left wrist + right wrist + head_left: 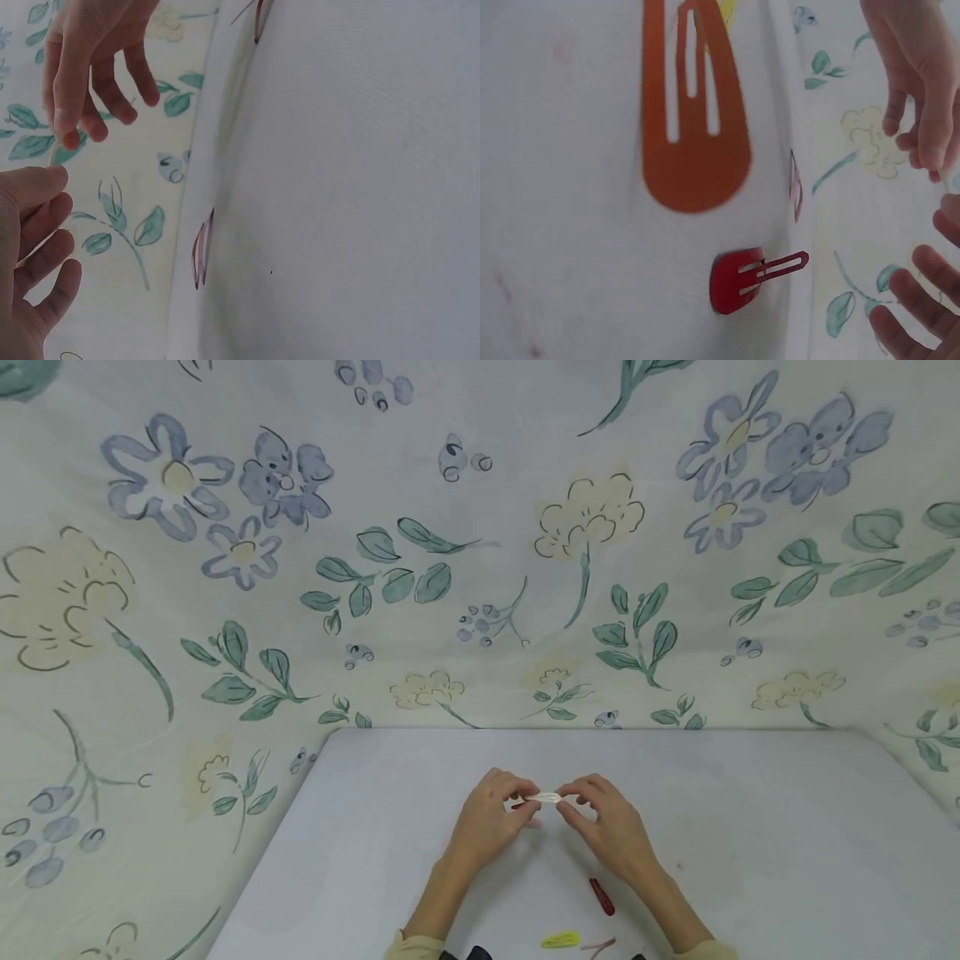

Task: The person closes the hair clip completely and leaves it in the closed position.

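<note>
In the head view a white snap hair clip [548, 797] is held level above the table. My left hand [491, 814] pinches its left end between thumb and fingers, and my right hand [607, 827] pinches the other end. Edge-on, the same clip is a thin pale sliver between the fingertips of the left hand [37, 240] and right hand [101, 67] in the left wrist view. Whether the clip is snapped or unsnapped cannot be made out. Beneath the left fingers, a pink clip [533, 824] and a dark red piece show partly.
On the white table [360, 860] near the body lie a dark red hair clip [602, 897], a yellow clip [560, 940] and a brownish-orange clip [600, 946]. The right wrist view shows the red clip [735, 281] unsnapped. A floral cloth [487, 568] rises behind the table.
</note>
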{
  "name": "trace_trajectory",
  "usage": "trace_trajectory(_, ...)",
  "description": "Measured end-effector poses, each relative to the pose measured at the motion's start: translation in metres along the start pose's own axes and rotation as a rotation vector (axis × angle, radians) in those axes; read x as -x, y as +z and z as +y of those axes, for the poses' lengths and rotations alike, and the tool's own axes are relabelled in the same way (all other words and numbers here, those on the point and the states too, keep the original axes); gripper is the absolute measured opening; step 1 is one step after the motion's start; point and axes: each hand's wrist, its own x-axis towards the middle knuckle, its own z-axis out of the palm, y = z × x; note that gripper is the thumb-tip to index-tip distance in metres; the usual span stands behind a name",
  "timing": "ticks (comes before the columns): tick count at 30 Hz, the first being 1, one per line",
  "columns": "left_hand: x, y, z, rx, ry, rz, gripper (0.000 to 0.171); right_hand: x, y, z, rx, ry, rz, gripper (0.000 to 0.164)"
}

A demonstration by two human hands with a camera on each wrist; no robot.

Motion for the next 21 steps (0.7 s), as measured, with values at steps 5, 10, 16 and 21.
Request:
trace_trajectory(5,0.001,-0.004,-0.002,-0.033,-0.019,-0.037,0.012,-0.002,0.003,-0.002,0.055,0.003,-0.038,0.019)
trace_trajectory(10,0.002,-0.005,-0.006,-0.048,-0.032,-0.059,0.011,-0.004,0.01,-0.002,0.118,-0.032,-0.06,0.019)
trace_trajectory(16,0.005,-0.003,-0.013,-0.057,-0.042,-0.07,0.01,-0.006,0.017,0.0,0.17,-0.073,-0.086,0.019)
trace_trajectory(21,0.009,-0.001,-0.018,-0.05,-0.082,-0.094,0.01,-0.008,0.021,0.003,0.212,-0.097,-0.116,0.018)
